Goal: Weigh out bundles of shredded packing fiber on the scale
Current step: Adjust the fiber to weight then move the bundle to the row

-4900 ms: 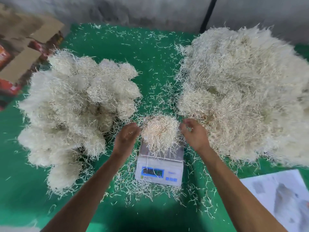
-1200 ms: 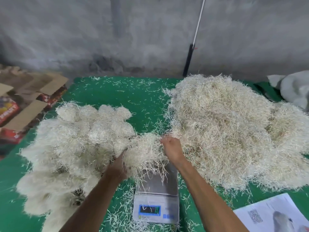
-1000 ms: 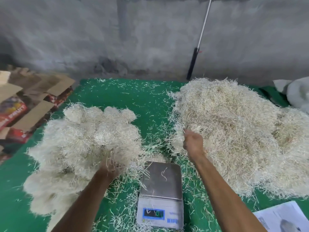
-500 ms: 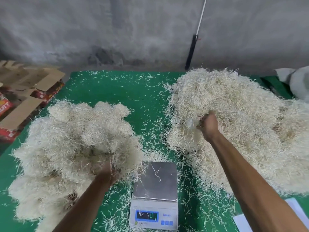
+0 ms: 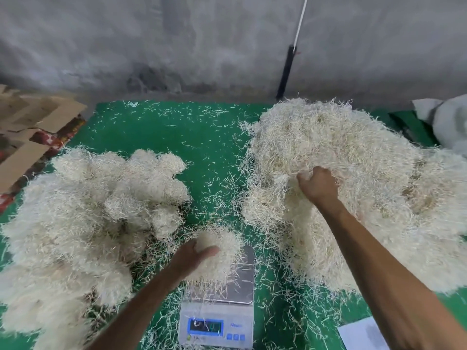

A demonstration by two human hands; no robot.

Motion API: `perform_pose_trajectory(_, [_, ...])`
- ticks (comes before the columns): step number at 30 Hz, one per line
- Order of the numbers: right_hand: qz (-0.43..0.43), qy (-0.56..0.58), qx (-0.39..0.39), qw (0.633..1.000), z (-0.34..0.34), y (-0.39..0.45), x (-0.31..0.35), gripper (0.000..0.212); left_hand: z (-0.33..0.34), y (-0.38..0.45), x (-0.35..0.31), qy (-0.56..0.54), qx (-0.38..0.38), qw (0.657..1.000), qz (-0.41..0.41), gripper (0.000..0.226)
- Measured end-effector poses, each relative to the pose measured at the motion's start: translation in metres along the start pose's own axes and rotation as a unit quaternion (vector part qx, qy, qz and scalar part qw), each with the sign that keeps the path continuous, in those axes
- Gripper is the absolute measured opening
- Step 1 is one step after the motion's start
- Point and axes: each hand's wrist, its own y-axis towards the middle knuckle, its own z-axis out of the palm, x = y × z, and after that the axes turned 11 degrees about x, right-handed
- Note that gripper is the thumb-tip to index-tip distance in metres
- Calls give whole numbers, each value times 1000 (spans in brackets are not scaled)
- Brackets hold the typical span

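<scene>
Left hand [image 5: 193, 258] cupped round a small fiber bundle [image 5: 217, 256], fingers curled on it, over the scale [image 5: 222, 309] platform, low on the green worktop [image 5: 161, 132]. Right hand [image 5: 319, 186] sunk in the loose fiber heap [image 5: 358, 178], fingers closed on a tuft. Weighed bundles [image 5: 96, 208] piled left.

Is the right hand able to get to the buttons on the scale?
Probably yes. The right hand is up in the big loose pile, but only green mat and stray shreds lie between it and the scale buttons.
</scene>
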Motion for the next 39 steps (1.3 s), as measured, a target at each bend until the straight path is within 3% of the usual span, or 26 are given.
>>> perform_pose_trajectory(3, [-120, 30, -90, 988, 22, -35, -2, 48, 1, -17, 6, 49, -3, 998, 31, 57])
perform_pose_trajectory(7, [-246, 111, -57, 961, 55, -95, 8, 40, 1, -36, 17, 116, -94, 988, 39, 99])
perform_pose_trajectory(14, [-207, 132, -6, 969, 114, -170, -1, 37, 8, -63, 34, -12, -155, 983, 93, 69])
perform_pose_trajectory(18, [-188, 125, 33, 974, 132, -196, -7, 39, 4, -77, 47, -31, -158, 982, 98, 67])
perform_pose_trajectory(25, [-193, 148, 31, 969, 144, -212, -1, 26, 3, -92, 65, -23, -156, 983, 94, 61])
perform_pose_trajectory(39, [-197, 142, 41, 969, 155, -210, 18, 29, -1, -108, 74, -35, -169, 984, 50, 62])
